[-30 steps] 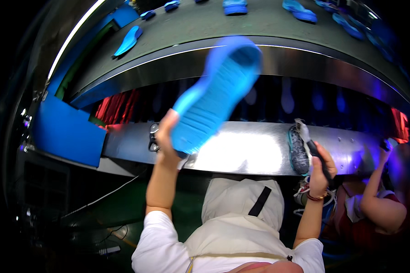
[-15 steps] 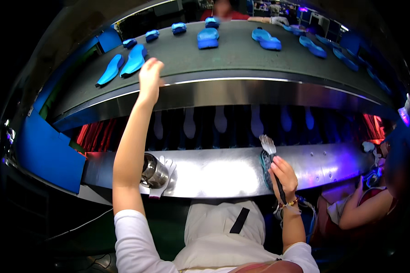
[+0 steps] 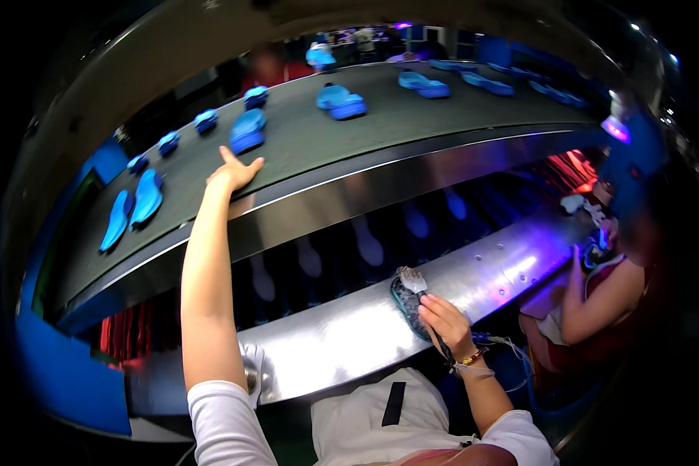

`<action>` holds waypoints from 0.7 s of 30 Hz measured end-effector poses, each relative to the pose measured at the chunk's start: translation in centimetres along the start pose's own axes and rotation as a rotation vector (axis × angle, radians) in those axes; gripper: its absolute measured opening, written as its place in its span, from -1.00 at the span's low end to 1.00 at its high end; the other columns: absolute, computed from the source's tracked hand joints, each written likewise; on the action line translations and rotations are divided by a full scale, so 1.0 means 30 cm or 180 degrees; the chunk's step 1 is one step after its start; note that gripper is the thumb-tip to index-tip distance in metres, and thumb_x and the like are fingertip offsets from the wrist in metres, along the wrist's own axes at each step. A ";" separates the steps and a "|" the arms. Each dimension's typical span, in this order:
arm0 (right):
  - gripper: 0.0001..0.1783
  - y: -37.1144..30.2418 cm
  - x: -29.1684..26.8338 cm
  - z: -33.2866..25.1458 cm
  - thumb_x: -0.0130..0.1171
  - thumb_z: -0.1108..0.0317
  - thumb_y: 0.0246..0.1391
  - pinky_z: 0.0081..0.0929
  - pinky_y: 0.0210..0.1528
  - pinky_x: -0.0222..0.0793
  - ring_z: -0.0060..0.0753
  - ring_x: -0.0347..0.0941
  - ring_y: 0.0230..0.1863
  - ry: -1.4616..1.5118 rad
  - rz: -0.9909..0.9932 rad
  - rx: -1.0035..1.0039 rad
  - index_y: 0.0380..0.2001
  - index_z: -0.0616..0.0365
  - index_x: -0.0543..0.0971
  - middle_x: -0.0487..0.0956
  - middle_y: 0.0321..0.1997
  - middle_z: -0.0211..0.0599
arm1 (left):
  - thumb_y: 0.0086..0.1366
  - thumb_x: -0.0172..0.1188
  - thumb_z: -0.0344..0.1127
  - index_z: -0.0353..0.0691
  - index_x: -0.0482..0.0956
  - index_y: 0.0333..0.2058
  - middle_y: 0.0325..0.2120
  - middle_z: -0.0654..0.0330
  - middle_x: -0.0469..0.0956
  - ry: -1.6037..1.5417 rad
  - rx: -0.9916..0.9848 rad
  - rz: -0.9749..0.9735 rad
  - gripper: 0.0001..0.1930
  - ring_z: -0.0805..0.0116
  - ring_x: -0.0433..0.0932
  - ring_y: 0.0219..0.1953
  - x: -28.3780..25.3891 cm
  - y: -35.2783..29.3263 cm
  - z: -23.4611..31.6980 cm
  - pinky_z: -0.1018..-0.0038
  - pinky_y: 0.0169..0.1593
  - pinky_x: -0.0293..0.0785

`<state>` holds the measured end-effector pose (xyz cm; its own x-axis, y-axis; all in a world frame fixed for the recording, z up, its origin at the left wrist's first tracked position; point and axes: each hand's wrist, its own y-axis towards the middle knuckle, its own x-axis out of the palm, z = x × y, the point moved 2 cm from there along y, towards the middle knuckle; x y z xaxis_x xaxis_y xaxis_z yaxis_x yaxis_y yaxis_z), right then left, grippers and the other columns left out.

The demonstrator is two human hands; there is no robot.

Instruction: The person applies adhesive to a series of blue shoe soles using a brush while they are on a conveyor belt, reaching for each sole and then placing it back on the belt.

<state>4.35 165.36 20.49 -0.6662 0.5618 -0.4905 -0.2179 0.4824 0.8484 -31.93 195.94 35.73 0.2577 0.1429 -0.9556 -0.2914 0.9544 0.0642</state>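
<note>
My left hand [image 3: 234,171] reaches over the dark conveyor belt [image 3: 295,151], thumb and fingers apart and holding nothing. Just beyond its fingertips lies a blue shoe sole [image 3: 248,130]. A pair of longer blue soles [image 3: 147,198] rests on the belt to the left of my forearm. In my right hand [image 3: 447,322] is a brush [image 3: 413,281] with a dark handle and pale bristles. The bristles are close to a dark shoe piece with a teal edge [image 3: 405,309] on the metal ledge [image 3: 326,334]; whether they touch it I cannot tell.
More blue soles [image 3: 342,101] lie along the belt. Beside my left arm, a metal cup [image 3: 250,374] and a white glove [image 3: 266,377] are partly hidden. Sole-shaped pale forms [image 3: 367,241] show below the belt. A co-worker [image 3: 610,299] sits at the right; another person [image 3: 276,71] is beyond the belt.
The view has turned and tilted. My left hand has gone from beside the long left-hand soles to near a sole farther right, its fingers now spread. My right hand still holds the brush.
</note>
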 end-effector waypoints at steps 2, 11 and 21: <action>-0.79 -0.043 -0.028 0.022 0.14 0.57 -0.19 -0.39 -0.13 0.41 -0.14 0.46 -0.17 -0.0081 -0.0103 0.0144 -0.36 0.31 0.54 0.53 -0.25 -0.11 | -0.05 -0.02 0.37 0.09 -0.35 0.23 0.12 -0.11 0.14 -0.0015 0.0061 0.0321 0.01 -0.01 0.14 0.16 0.008 -0.055 0.103 0.06 0.17 -0.03; -0.76 -0.084 -0.033 0.008 0.27 0.44 -0.24 -0.52 -0.33 0.36 -0.36 0.49 -0.31 -0.0094 -0.0035 0.0255 -0.39 0.21 0.56 0.56 -0.26 -0.25 | 0.05 0.12 -0.01 -0.24 0.40 -0.24 -0.15 -0.03 0.38 -0.0062 0.1470 0.1773 -0.57 0.03 0.36 -0.08 -0.019 -0.061 0.087 0.23 -0.09 0.32; -0.74 -0.154 -0.071 0.019 0.27 0.40 -0.20 -0.54 -0.35 0.35 -0.39 0.50 -0.31 0.0002 0.0084 0.0639 -0.34 0.17 0.56 0.56 -0.22 -0.30 | 0.13 0.11 -0.19 -0.37 0.39 -0.38 -0.36 -0.02 0.44 -0.1539 0.2402 0.2018 -0.70 0.03 0.41 -0.26 0.005 -0.403 0.075 0.28 -0.16 0.30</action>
<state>7.19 162.30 17.49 -0.6702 0.5755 -0.4686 -0.0540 0.5919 0.8042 -26.29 185.01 35.46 0.6422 0.5946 -0.4838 0.0975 0.5626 0.8210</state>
